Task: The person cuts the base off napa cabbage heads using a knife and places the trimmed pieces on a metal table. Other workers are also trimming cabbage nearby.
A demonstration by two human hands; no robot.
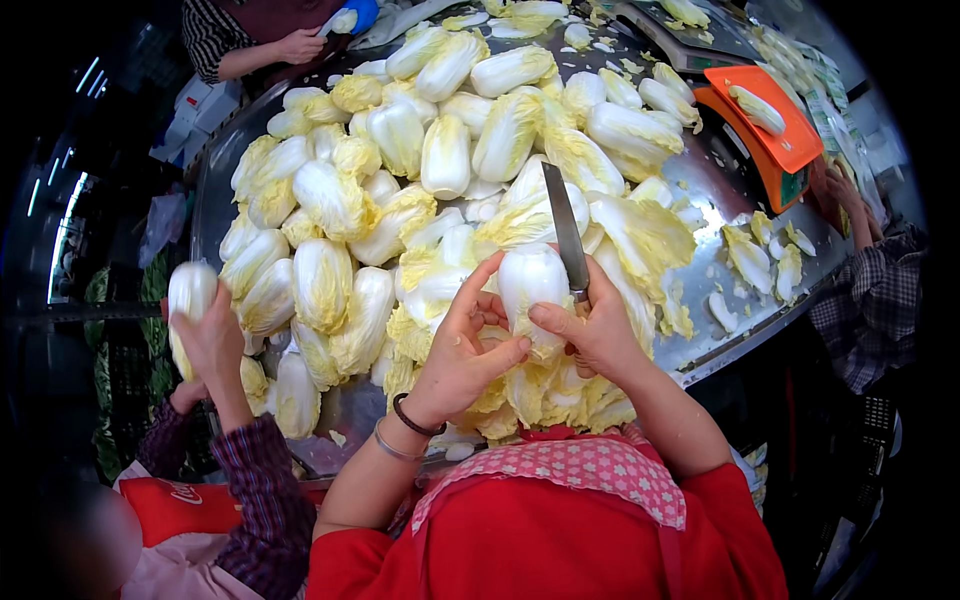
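A trimmed napa cabbage (pixel 534 289) is held upright between my two hands, its white base end up and its yellow leaf end down. My left hand (pixel 469 345) cups it from the left, with the thumb near its lower end. A knife (pixel 566 225) is gripped by its wooden handle in my right hand (pixel 604 330); the blade points up and away from me, right of the cabbage. The right thumb also presses on the cabbage's front. Below both hands lie loose yellow cabbage leaves (pixel 555 394).
A large heap of napa cabbages (pixel 446 157) covers much of the metal table (pixel 705 352). An orange scale (pixel 772 127) bears one cabbage. At left, a co-worker's hand (pixel 210 330) holds another cabbage. Other people stand at the far left and right edges. Leaf scraps (pixel 750 259) lie at right.
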